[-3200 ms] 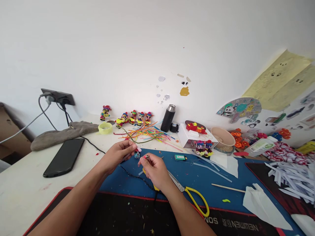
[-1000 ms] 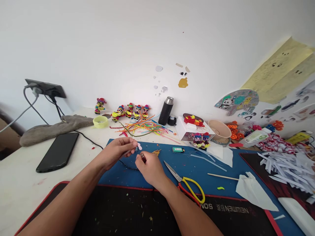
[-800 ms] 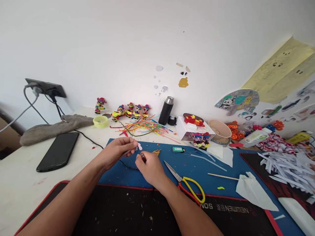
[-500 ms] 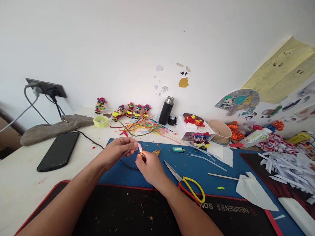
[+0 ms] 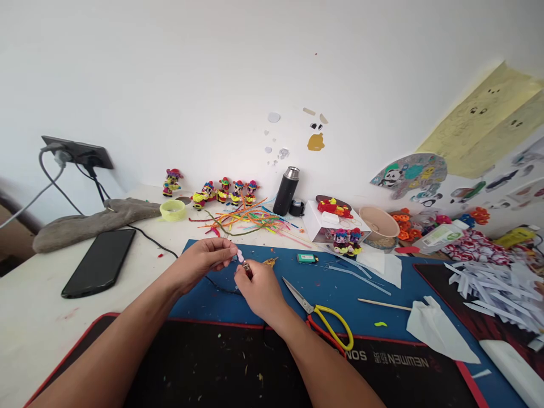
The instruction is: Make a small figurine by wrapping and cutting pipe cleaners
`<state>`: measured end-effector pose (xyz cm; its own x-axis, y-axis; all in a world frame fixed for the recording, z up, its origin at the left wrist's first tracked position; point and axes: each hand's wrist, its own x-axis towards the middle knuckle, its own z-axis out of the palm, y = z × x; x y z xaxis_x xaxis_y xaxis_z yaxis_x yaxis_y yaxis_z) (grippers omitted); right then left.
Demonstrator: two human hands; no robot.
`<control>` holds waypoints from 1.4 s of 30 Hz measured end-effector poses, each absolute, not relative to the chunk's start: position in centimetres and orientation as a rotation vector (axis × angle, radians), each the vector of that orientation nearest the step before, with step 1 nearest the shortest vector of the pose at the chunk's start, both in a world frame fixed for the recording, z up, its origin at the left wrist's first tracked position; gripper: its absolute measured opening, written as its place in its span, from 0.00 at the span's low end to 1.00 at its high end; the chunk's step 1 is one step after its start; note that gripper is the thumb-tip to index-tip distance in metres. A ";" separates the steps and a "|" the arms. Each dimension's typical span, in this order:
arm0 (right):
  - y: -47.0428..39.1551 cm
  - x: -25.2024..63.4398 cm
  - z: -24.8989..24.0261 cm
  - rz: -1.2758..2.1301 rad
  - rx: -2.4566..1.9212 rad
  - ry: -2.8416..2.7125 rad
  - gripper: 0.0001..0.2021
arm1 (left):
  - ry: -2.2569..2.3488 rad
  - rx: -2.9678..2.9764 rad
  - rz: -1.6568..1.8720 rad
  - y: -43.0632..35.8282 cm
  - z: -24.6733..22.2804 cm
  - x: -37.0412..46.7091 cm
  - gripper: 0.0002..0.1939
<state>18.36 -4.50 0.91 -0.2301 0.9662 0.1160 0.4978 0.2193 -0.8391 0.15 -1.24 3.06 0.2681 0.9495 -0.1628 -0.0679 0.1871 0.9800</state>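
Observation:
Between the fingertips of my left hand (image 5: pixel 209 259) is a small pale pink piece (image 5: pixel 240 256), pinched so that its rounded end sticks out to the right. My right hand (image 5: pixel 259 286) is wrapped round a lighter (image 5: pixel 246 267), its metal top just below and right of the pink piece. No flame shows at the lighter's top. Both hands are over the blue mat (image 5: pixel 199 306). A small brown-gold pointed object (image 5: pixel 270 262) lies just behind my right hand. Scissors (image 5: pixel 317 310) with red and yellow handles rest to its right.
Coloured pipe cleaners (image 5: pixel 250 218) lie at the back near small figures (image 5: pixel 223 191) and a black thermos (image 5: pixel 286 191). A phone (image 5: pixel 100 263) and driftwood (image 5: pixel 97 222) are left. Right are a white box (image 5: pixel 314 226), tissue (image 5: pixel 437 331) and paper strips (image 5: pixel 501 294).
The flame at the lighter's top has gone out. Both hands hold nearly the same place, and the view has shifted slightly.

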 end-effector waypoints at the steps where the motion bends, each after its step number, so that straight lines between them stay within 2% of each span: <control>1: -4.5 18.4 0.9 0.903 -1.355 -1.826 0.15 | 1.029 1.127 0.927 -1.3 3.1 0.1 0.19; 15: -4.6 18.4 1.1 0.886 -1.350 -1.845 0.15 | 1.032 1.215 0.894 -1.4 3.6 0.0 0.21; 31: -5.0 18.7 1.8 0.970 -1.252 -1.945 0.18 | 1.027 1.198 0.857 -1.4 4.0 -0.2 0.19; 42: -5.0 18.5 1.5 0.883 -1.284 -1.948 0.17 | 0.991 1.204 0.809 -1.2 3.6 -0.7 0.17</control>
